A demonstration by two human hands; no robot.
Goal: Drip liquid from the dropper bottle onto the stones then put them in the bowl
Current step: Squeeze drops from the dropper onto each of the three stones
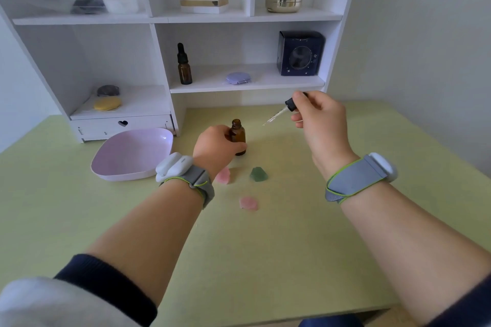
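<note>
Pale green covers most of the frame: the table [305, 247] runs from the lower edge up to the white shelf unit [164, 18] across the top. Both bare forearms reach in from the bottom corners, each with a grey strap at the wrist and a dark sleeve pushed back near the frame's lower edge. Left of centre sits the lilac bowl [132, 154], empty and tilted slightly toward the camera, just beside the left wrist. The left hand [215, 150] lies at centre, back of the hand up, fingers curled closed around the open amber dropper bottle [238, 138], which stands upright on the table. The right hand [321, 119] hovers higher, right of centre, wrist bent inward, thumb and fingers pinched shut on the black cap of the dropper [281, 111]; its glass pipette slants down toward the left, its tip in the air to the right of the bottle's mouth. Below the bottle lie three stones, apart from one another: a green stone [258, 174], a pink stone [223, 176] partly hidden by the left wrist, and another pink stone [248, 203] lower down.
</note>
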